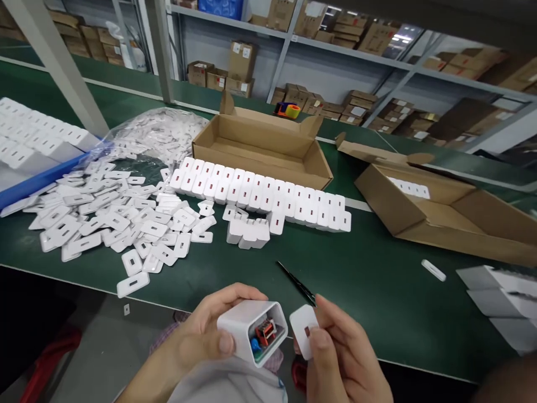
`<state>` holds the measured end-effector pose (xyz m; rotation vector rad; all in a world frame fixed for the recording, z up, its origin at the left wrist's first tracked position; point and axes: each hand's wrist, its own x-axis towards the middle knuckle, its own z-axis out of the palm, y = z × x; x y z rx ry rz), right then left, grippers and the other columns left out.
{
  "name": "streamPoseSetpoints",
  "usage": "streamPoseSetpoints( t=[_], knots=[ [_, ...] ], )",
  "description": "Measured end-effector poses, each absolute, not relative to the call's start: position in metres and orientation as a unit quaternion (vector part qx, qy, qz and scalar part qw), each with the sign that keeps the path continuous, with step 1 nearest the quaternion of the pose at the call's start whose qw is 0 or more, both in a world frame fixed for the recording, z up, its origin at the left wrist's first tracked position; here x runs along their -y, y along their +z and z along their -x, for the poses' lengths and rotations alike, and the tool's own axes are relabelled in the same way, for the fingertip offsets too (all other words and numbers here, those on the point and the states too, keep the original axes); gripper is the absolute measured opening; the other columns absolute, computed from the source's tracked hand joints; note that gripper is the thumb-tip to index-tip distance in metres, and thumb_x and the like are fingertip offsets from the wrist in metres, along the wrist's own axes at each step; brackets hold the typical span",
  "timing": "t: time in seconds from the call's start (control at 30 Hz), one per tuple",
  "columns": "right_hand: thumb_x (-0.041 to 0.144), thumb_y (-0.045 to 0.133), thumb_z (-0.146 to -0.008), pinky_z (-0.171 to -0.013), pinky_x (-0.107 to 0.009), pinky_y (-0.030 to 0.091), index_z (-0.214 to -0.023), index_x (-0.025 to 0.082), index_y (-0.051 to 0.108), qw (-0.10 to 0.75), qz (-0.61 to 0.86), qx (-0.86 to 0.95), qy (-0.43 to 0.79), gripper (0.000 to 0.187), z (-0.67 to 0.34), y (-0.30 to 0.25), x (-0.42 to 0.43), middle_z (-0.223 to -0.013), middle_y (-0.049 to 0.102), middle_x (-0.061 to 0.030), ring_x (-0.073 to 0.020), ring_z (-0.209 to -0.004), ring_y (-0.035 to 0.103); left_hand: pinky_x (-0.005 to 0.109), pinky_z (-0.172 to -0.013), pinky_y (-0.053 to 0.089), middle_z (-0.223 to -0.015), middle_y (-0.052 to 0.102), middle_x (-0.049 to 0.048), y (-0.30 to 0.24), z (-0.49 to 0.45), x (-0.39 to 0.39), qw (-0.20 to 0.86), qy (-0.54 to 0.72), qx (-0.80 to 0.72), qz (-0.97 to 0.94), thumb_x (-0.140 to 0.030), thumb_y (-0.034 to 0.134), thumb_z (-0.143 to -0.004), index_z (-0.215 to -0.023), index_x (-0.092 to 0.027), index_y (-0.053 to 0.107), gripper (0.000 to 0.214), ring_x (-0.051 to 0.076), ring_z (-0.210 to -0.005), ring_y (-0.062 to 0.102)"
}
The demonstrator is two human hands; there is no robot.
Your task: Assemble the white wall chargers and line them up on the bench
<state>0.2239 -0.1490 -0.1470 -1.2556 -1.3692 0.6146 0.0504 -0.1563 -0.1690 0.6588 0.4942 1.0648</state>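
Note:
My left hand (210, 330) is wrapped round a white charger housing (239, 324). Its open end faces right and shows a red USB port, a blue part and some green board inside. Between thumb and fingers, my right hand (339, 358) pinches a white end cap (302, 330) with a small slot in it. The cap is held just right of the housing's open end, apart from it. Black tweezers (297, 282) lie on the green table behind my right hand.
Loose white caps (138, 218) are heaped on the left, beside a plastic bag (159, 131) of more. Rows of chargers (260, 193) stand mid-table before an open cardboard box (260, 145). Another box (453, 207) is at right, white housings (499, 302) at far right, a blue tray (42, 176) at left.

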Motion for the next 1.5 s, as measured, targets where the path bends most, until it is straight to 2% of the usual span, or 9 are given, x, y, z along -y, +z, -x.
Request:
streamPoseSetpoints(
  t=[0.23,0.37,0.53,0.73,0.87,1.0,1.1,1.33,1.5],
  knots=[
    [0.035,0.058,-0.097,-0.056,-0.022,0.053,-0.101,0.032,0.075,0.524,0.521,0.615,0.277,0.018,-0.233,-0.145,0.153,-0.091,0.075,-0.0027,-0.0182,-0.075,0.072,0.039,-0.094,0.047,-0.117,0.060,0.0038,-0.162,-0.070,0.158,0.737,0.286,-0.348,-0.504,-0.030,0.088,-0.063,-0.126,-0.030,0.061,0.069,0.028,-0.109,0.058],
    [0.042,0.058,-0.096,-0.049,-0.023,0.047,-0.102,0.026,0.073,0.588,0.562,0.499,0.299,0.023,-0.229,-0.154,0.153,-0.089,0.070,-0.0068,-0.0174,-0.069,0.067,0.036,-0.091,0.047,-0.113,0.058,0.0023,-0.157,-0.086,0.161,0.701,0.269,-0.372,-0.545,-0.040,0.086,-0.064,-0.120,-0.031,0.062,0.062,0.027,-0.102,0.056],
    [0.041,0.066,-0.091,-0.042,-0.018,0.038,-0.110,0.027,0.067,0.670,0.474,0.333,0.464,0.023,-0.223,-0.150,0.130,-0.060,0.041,0.0069,-0.0072,-0.046,0.040,0.024,-0.076,0.040,-0.100,0.051,0.0002,-0.159,-0.088,0.163,0.793,0.334,-0.278,-0.427,-0.060,0.085,-0.065,-0.115,-0.023,0.057,0.068,0.016,-0.086,0.049],
    [0.044,0.076,-0.082,-0.043,-0.020,0.041,-0.107,0.025,0.072,0.601,0.463,0.350,0.549,0.032,-0.251,-0.153,0.118,-0.063,0.040,0.0048,-0.0090,-0.051,0.039,0.020,-0.058,0.032,-0.084,0.059,-0.0019,-0.169,-0.084,0.158,0.757,0.436,-0.319,-0.368,-0.040,0.096,-0.056,-0.086,-0.021,0.047,0.061,0.010,-0.067,0.046],
    [0.052,0.086,-0.067,-0.039,-0.023,0.042,-0.097,0.021,0.080,0.520,0.465,0.425,0.577,0.043,-0.261,-0.151,0.130,-0.061,0.057,-0.0016,-0.0112,-0.047,0.048,0.021,-0.054,0.030,-0.069,0.052,-0.0059,-0.163,-0.084,0.155,0.668,0.399,-0.433,-0.455,-0.041,0.084,-0.072,-0.087,-0.018,0.057,0.038,0.010,-0.061,0.041],
    [0.039,0.085,-0.072,-0.040,-0.020,0.046,-0.098,0.031,0.081,0.485,0.490,0.550,0.472,0.028,-0.257,-0.146,0.135,-0.077,0.070,-0.0033,-0.0138,-0.055,0.061,0.021,-0.055,0.030,-0.073,0.054,-0.0050,-0.158,-0.083,0.156,0.622,0.363,-0.454,-0.525,-0.037,0.075,-0.081,-0.091,-0.019,0.062,0.024,0.011,-0.063,0.043],
    [0.045,0.078,-0.081,-0.045,-0.017,0.049,-0.092,0.036,0.082,0.489,0.456,0.623,0.407,0.014,-0.250,-0.147,0.134,-0.072,0.071,-0.0005,-0.0123,-0.057,0.064,0.021,-0.053,0.028,-0.072,0.052,-0.0056,-0.159,-0.084,0.159,0.624,0.375,-0.424,-0.539,-0.040,0.075,-0.081,-0.088,-0.019,0.060,0.027,0.011,-0.062,0.042],
    [0.039,0.061,-0.097,-0.053,-0.017,0.055,-0.103,0.038,0.079,0.449,0.437,0.685,0.373,0.019,-0.257,-0.141,0.143,-0.084,0.076,0.0003,-0.0130,-0.068,0.071,0.021,-0.058,0.033,-0.078,0.058,-0.0037,-0.159,-0.080,0.163,0.609,0.432,-0.402,-0.529,-0.048,0.071,-0.086,-0.093,-0.020,0.060,0.030,0.012,-0.066,0.048],
    [0.029,0.065,-0.094,-0.055,-0.020,0.055,-0.080,0.031,0.078,0.492,0.499,0.655,0.281,0.019,-0.250,-0.134,0.147,-0.081,0.075,0.0009,-0.0149,-0.071,0.070,0.022,-0.059,0.032,-0.079,0.059,-0.0047,-0.155,-0.073,0.163,0.566,0.379,-0.428,-0.595,-0.036,0.063,-0.092,-0.095,-0.022,0.058,0.015,0.012,-0.067,0.050]
  ],
)
